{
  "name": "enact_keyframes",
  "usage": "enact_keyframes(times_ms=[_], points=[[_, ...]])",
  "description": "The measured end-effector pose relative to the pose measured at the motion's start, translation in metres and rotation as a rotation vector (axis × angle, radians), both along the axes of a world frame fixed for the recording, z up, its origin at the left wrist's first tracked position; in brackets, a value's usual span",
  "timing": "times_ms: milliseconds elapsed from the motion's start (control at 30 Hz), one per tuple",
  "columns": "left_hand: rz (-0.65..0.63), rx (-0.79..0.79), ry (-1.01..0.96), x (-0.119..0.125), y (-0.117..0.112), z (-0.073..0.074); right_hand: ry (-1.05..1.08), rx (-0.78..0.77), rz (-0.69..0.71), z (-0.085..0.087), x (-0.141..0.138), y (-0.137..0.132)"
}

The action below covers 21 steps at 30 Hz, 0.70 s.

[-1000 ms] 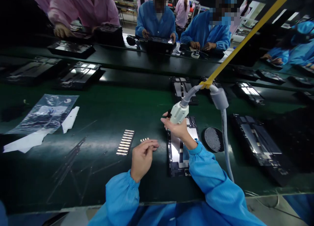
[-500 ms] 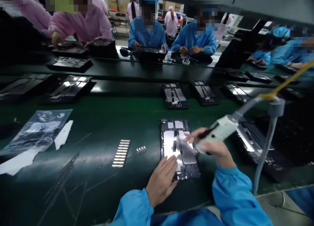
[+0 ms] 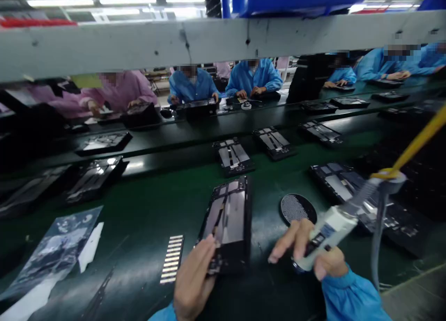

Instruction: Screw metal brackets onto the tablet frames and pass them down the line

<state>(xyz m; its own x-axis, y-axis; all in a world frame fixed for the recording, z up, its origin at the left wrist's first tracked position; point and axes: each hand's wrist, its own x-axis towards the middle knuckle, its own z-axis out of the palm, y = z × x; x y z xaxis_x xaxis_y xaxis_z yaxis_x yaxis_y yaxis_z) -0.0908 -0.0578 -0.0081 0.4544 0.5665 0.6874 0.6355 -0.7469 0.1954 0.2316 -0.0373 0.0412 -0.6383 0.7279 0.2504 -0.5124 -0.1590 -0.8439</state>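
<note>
My left hand [image 3: 193, 279] grips the near end of a black flat device frame [image 3: 228, 219] and holds it tilted up off the green belt [image 3: 146, 219], its left edge raised. My right hand [image 3: 311, 253] is wrapped round a white electric screwdriver [image 3: 329, 235] whose grey hose [image 3: 378, 237] hangs from a yellow cord [image 3: 418, 144]. The index finger of that hand points toward the frame, a little apart from it. A strip of small metal pieces [image 3: 171, 258] lies on the belt just left of my left hand.
A round black dish of tiny screws [image 3: 298, 208] sits right of the frame. Several more frames lie on the belt and further along it. A clear plastic bag [image 3: 55, 251] lies at the left. People in blue and pink coats work at the far side. A grey beam [image 3: 223, 37] crosses overhead.
My left hand went from lying flat on the frame to gripping its near end and tipping it up. The screwdriver hand moved lower and nearer. The camera view rose.
</note>
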Motion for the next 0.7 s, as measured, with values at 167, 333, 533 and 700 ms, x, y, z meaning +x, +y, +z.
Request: enact_keyframes(times_ms=[167,333,533,700], points=[[0.241,0.058,0.098,-0.07,0.084,0.018,0.001,-0.199,0.038,-0.024,-0.042,0.023],[0.595,-0.177,0.393,-0.107,0.194,0.036,-0.113,-0.281,0.092,-0.047,-0.071,0.037],[0.512,-0.41,0.687,-0.042,0.224,0.044,-0.304,-0.188,-0.068,-0.038,-0.072,0.033],[0.288,-0.427,0.789,0.048,0.244,0.03,-0.413,0.007,-0.305,-0.045,-0.08,0.035]])
